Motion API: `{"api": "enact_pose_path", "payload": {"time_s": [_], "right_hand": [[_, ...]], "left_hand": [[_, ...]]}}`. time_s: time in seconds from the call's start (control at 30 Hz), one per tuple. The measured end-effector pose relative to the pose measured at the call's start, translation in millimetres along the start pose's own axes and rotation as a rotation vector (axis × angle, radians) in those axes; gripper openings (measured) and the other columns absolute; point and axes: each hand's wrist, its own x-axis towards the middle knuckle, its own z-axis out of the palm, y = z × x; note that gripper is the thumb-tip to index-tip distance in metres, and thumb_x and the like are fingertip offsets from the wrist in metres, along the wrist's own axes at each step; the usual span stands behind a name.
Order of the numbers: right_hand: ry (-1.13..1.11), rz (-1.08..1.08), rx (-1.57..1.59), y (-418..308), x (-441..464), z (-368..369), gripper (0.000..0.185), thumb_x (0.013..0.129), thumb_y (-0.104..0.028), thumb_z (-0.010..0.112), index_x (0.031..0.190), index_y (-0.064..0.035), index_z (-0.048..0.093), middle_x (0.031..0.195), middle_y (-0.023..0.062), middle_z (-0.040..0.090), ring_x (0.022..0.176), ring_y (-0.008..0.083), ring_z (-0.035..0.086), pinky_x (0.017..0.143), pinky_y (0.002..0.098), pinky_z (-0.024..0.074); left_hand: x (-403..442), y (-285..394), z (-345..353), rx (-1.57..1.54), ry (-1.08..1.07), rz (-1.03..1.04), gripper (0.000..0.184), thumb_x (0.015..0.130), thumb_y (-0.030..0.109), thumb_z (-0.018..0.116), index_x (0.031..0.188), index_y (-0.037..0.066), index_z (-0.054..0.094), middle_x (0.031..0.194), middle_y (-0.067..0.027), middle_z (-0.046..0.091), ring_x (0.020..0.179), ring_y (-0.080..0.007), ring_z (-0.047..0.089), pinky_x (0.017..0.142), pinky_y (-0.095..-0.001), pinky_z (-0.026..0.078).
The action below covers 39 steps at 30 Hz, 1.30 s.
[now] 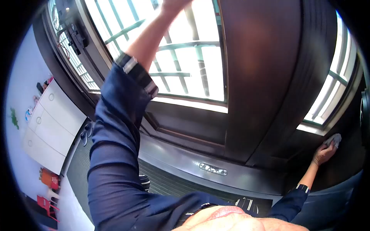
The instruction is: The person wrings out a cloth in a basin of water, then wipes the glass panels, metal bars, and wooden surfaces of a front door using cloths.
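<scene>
My right hand (323, 154) is at the far right, its fingers closed round a crumpled light grey cloth (333, 141). The cloth lies against the dark door panel (308, 148), just below the narrow right window. My left arm, in a dark blue sleeve, reaches up across the large barred window (206, 73). Only the wrist end of my left hand (174, 4) shows at the top edge; its fingers are cut off by the frame.
A white cabinet (54, 123) with small items on top stands at the left, with dark shoes (84, 135) beside it. Below it are red stools (47, 205). A metal sill (181, 158) runs under the door, above a dark ribbed mat (165, 183).
</scene>
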Motion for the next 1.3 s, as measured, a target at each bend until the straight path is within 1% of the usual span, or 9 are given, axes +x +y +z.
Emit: {"api": "enact_pose_path", "payload": {"time_s": [0.2, 0.23, 0.27, 0.47, 0.57, 0.63, 0.83, 0.97, 1.3], "right_hand": [[-0.045, 0.002, 0.031, -7.3, -17.7, -7.4, 0.034, 0.086, -0.007, 0.052, 0.118, -0.0029, 0.043, 0.118, 0.0221, 0.050, 0.113, 0.0405, 0.048, 0.096, 0.0493, 0.0385], [-0.057, 0.009, 0.039, -7.0, -23.1, -7.6, 0.034, 0.085, -0.007, 0.052, 0.118, -0.0027, 0.043, 0.117, 0.0223, 0.050, 0.113, 0.0404, 0.048, 0.096, 0.0492, 0.0384], [-0.065, 0.014, 0.045, -7.1, -26.1, -7.6, 0.034, 0.085, -0.006, 0.052, 0.117, -0.0025, 0.043, 0.117, 0.0225, 0.050, 0.113, 0.0404, 0.048, 0.096, 0.0492, 0.0383], [-0.176, 0.121, 0.032, -11.8, -85.3, -15.1, 0.037, 0.079, -0.001, 0.056, 0.114, -0.0011, 0.045, 0.116, 0.0218, 0.052, 0.113, 0.0404, 0.048, 0.098, 0.0461, 0.0374], [-0.195, 0.341, 0.000, -51.7, -102.4, -28.2, 0.038, 0.078, -0.006, 0.055, 0.114, 0.0033, 0.046, 0.114, 0.0223, 0.052, 0.112, 0.0390, 0.047, 0.098, 0.0456, 0.0361], [-0.178, 0.546, 0.015, -74.7, -113.3, -24.9, 0.040, 0.078, -0.009, 0.052, 0.115, 0.0059, 0.047, 0.116, 0.0236, 0.050, 0.111, 0.0386, 0.047, 0.097, 0.0443, 0.0361], [-0.282, 0.877, 0.097, -106.7, -141.7, -36.9, 0.045, 0.078, -0.010, 0.053, 0.119, 0.0069, 0.047, 0.119, 0.0246, 0.048, 0.111, 0.0384, 0.047, 0.095, 0.0429, 0.0376], [-0.508, 0.995, 0.235, -80.0, -198.9, -54.1, 0.051, 0.081, -0.019, 0.061, 0.123, 0.0048, 0.046, 0.124, 0.0226, 0.049, 0.117, 0.0348, 0.046, 0.096, 0.0396, 0.0385], [-0.628, 1.168, 0.355, -107.2, -250.6, -68.7, 0.041, 0.085, -0.016, 0.056, 0.121, 0.0031, 0.049, 0.123, 0.0201, 0.053, 0.108, 0.0298, 0.053, 0.093, 0.0352, 0.0407]], "left_hand": [[-224.1, 7.4, -74.5, 0.010, -0.630, 0.542, 0.030, 0.076, 0.009, 0.057, 0.106, 0.012, 0.056, 0.117, -0.0057, 0.057, 0.109, -0.0268, 0.053, 0.093, -0.0416, 0.044], [-266.7, 3.9, -89.3, -0.337, -0.855, 0.061, 0.033, 0.077, 0.013, 0.056, 0.110, 0.018, 0.054, 0.122, -0.0035, 0.054, 0.114, -0.0226, 0.051, 0.093, -0.0429, 0.043], [-257.3, 9.5, -105.0, -0.350, -0.917, 0.790, 0.035, 0.078, 0.016, 0.057, 0.112, 0.022, 0.052, 0.127, -0.0026, 0.051, 0.118, -0.0213, 0.048, 0.092, -0.0424, 0.043], [-228.2, -4.6, -112.8, -0.138, -1.123, 0.869, 0.050, 0.074, 0.011, 0.060, 0.120, 0.024, 0.044, 0.134, -0.0010, 0.041, 0.121, -0.0212, 0.045, 0.091, -0.0375, 0.047], [-181.5, -33.9, -79.8, -0.086, -0.632, 0.554, 0.026, 0.084, 0.007, 0.058, 0.110, 0.012, 0.060, 0.111, -0.0046, 0.062, 0.099, -0.0206, 0.061, 0.085, -0.0357, 0.050], [-121.9, 1.1, -73.6, -0.017, -0.560, -0.399, 0.015, 0.085, 0.016, 0.061, 0.092, 0.002, 0.060, 0.081, -0.0078, 0.065, 0.073, -0.0160, 0.065, 0.065, -0.0346, 0.054], [-174.3, 36.0, -28.0, -0.209, -0.101, -0.140, 0.033, 0.072, 0.003, 0.062, 0.104, 0.012, 0.058, 0.108, -0.0133, 0.058, 0.100, -0.0292, 0.056, 0.081, -0.0414, 0.046], [-256.8, 0.9, -104.1, -0.194, -0.817, 0.740, 0.044, 0.072, 0.011, 0.061, 0.113, 0.024, 0.052, 0.129, -0.0006, 0.049, 0.121, -0.0213, 0.045, 0.092, -0.0424, 0.044], [-252.8, -156.1, -252.0, 0.125, -1.236, 0.268, 0.030, 0.066, 0.002, 0.062, 0.095, 0.009, 0.061, 0.103, -0.0081, 0.063, 0.100, -0.0281, 0.058, 0.088, -0.0386, 0.044]]}}
